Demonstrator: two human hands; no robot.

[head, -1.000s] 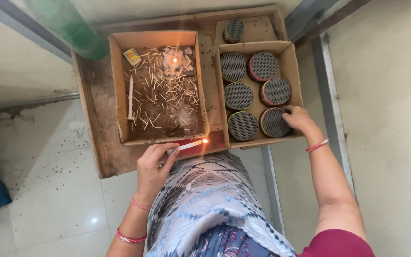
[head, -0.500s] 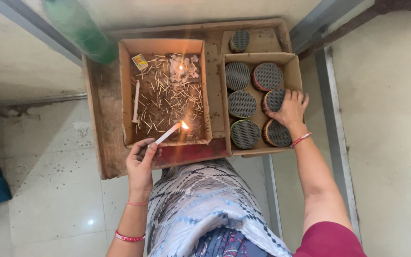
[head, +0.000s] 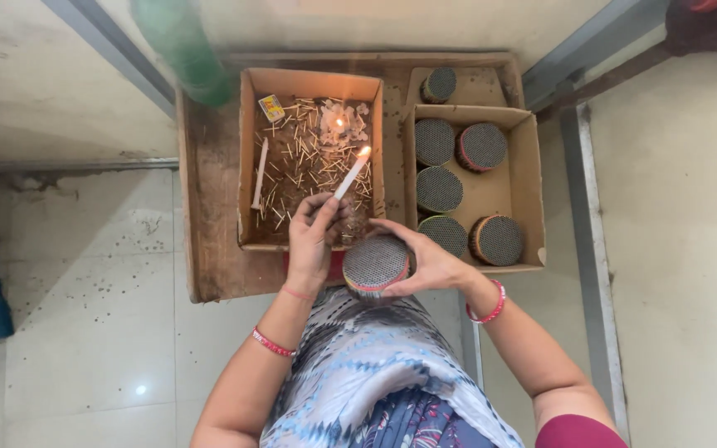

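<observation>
The head camera looks straight down on a worn brown wooden tray [head: 209,207] set on a pale tiled floor.

At the centre of the frame the left hand [head: 313,241] is closed around the lower end of a thin white lit candle [head: 348,176], which slants up and to the right with its flame at the top. Just to the lower right, the right hand [head: 429,261] grips a round drum-shaped bundle of packed matchsticks with a grey dotted face [head: 375,264], fingers curled over its upper and right edge. The bundle sits just below the candle hand, over the near edge of the tray and above the person's patterned blue-and-white lap.

Above the left hand stands an open brown cardboard box littered with loose spent matchsticks [head: 246,166]. In it lie a small yellow matchbox [head: 272,107] at the upper left, a second white unlit candle [head: 260,172] along the left side, and a small burning stub in a pool of pale wax [head: 340,123] near the top.

To the right, a second open cardboard box [head: 533,191] holds five more round grey bundles [head: 481,146]; one further bundle [head: 439,84] rests in the tray compartment above it.

A blurred green bottle [head: 180,41] stands at the upper left.
</observation>
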